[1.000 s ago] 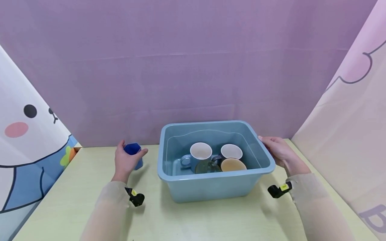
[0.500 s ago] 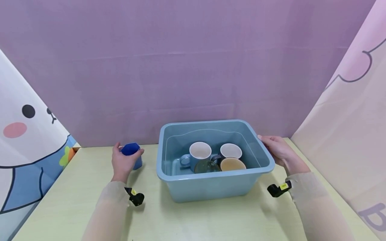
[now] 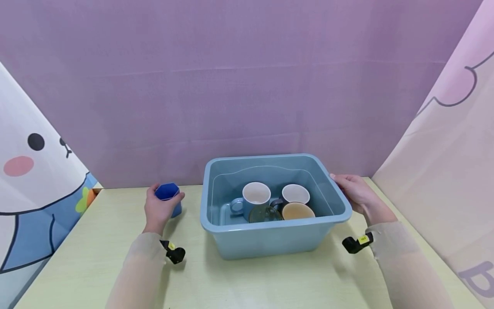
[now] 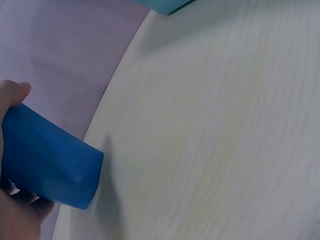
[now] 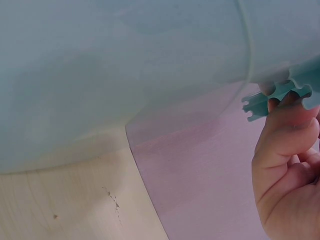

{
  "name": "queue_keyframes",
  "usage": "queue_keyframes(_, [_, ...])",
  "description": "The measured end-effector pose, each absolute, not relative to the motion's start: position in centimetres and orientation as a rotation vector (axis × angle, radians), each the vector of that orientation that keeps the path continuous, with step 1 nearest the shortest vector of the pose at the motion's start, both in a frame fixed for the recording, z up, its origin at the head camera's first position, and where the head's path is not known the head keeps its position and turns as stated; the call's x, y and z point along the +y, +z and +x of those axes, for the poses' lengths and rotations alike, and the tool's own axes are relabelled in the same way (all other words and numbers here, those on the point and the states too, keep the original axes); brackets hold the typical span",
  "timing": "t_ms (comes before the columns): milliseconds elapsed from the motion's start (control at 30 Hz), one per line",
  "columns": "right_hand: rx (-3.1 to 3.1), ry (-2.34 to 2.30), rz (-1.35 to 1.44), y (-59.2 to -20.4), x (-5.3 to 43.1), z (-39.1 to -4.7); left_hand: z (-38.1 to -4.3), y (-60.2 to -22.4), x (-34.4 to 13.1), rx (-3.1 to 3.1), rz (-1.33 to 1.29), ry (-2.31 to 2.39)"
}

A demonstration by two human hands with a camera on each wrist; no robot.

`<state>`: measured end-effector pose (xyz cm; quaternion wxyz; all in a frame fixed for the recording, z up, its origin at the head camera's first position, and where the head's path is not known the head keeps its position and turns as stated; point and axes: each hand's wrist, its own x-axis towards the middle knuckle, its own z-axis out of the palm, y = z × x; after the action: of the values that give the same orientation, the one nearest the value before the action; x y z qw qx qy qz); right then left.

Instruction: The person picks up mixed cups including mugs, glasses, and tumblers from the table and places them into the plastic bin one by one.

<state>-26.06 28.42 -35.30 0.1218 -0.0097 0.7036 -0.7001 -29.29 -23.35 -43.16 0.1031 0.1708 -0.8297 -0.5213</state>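
Observation:
My left hand (image 3: 157,213) holds a blue faceted cup (image 3: 176,210), thumb on its right side and fingers round its left. The cup (image 4: 50,155) also shows in the left wrist view, close to the table; whether its base touches is unclear. At the right, my right hand (image 3: 359,198) grips the rim of a light blue plastic basin (image 3: 266,244); its curled fingers (image 5: 287,132) reach under the rim in the right wrist view. Inside the basin are a light blue mug (image 3: 248,206), a dark-handled mug (image 3: 296,192), a cup with a tan inside (image 3: 298,211) and a dark greenish glass vessel (image 3: 265,214).
The basin stands on a pale wooden table (image 3: 247,283). A purple cloth (image 3: 247,86) hangs behind the table. Printed cloths flank it, one with a cartoon figure (image 3: 38,189) at left and a pale one (image 3: 447,180) at right.
My left thumb has come in against the blue cup, and the cup has shifted slightly left. My right hand and the basin have stayed in place.

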Motion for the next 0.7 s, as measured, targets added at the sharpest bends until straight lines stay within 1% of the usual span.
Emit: queue_keyframes(700, [2.087,-2.023,-0.029,-35.06,28.48,-25.89,-28.84,-42.29,-23.51,-2.387,0.495,-1.567])
